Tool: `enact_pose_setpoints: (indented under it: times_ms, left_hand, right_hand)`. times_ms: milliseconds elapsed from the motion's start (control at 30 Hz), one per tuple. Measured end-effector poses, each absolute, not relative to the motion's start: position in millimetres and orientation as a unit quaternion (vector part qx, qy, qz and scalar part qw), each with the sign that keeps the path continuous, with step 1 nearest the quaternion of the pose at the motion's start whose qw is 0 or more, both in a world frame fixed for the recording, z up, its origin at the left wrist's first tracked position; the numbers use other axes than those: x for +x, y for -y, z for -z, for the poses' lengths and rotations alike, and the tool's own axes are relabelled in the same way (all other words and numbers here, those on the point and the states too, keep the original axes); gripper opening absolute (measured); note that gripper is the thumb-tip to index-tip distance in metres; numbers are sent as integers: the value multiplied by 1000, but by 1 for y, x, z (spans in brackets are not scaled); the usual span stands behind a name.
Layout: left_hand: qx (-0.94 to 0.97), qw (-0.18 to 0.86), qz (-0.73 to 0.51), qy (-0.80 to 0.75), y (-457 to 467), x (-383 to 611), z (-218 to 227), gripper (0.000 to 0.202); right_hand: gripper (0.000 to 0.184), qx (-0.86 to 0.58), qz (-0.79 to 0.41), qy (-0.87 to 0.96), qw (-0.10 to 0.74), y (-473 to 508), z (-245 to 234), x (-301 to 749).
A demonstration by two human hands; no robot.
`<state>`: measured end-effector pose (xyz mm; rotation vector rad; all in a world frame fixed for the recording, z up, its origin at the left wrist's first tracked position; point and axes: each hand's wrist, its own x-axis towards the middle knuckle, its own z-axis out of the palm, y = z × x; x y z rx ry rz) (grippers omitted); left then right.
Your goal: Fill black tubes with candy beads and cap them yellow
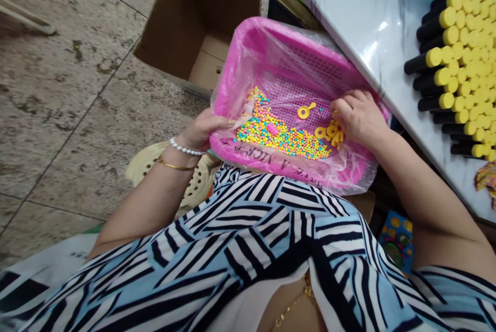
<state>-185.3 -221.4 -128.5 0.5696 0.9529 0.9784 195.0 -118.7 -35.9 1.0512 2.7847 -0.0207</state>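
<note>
A pink plastic basket [228, 81], lined with a clear plastic bag with dark lettering, is held in front of my body. My left hand [202, 128] grips its left rim, thumb over the edge. Small multicoloured beads [287, 142] lie along the near side inside, with a small pink piece [272, 129] on them. A yellow ring with a short handle [307, 113] rests on the bare mesh. At the basket's right end, the curled fingers of my right hand [360, 117] are by a cluster of similar yellow ring pieces [332, 131]; its fingertips are partly hidden.
On the right, a white marbled table [356, 17] carries many black tubes with yellow caps [444, 76]. An open cardboard box [166, 27] stands on the floor beyond the basket. A cream perforated shoe [145, 161] shows below my left arm.
</note>
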Motion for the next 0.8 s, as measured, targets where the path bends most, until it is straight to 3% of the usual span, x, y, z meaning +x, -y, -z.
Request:
enact_pose_setpoints:
  times_ms: [100, 300, 400, 800]
  left_hand:
    - [258, 738, -445, -437, 222, -185, 129, 69]
    - [245, 743, -447, -435, 223, -184, 128, 69]
    - [239, 738, -450, -442, 223, -183, 129, 70]
    - [267, 738, -458, -418, 219, -186, 148, 71]
  right_hand:
    - [33, 334, -30, -936, 106, 125, 32, 202]
    - [26, 219, 74, -962, 147, 135, 28, 205]
    - [23, 200, 66, -964, 159, 137, 23, 204]
    - [33, 396, -18, -908, 132, 142, 31, 204]
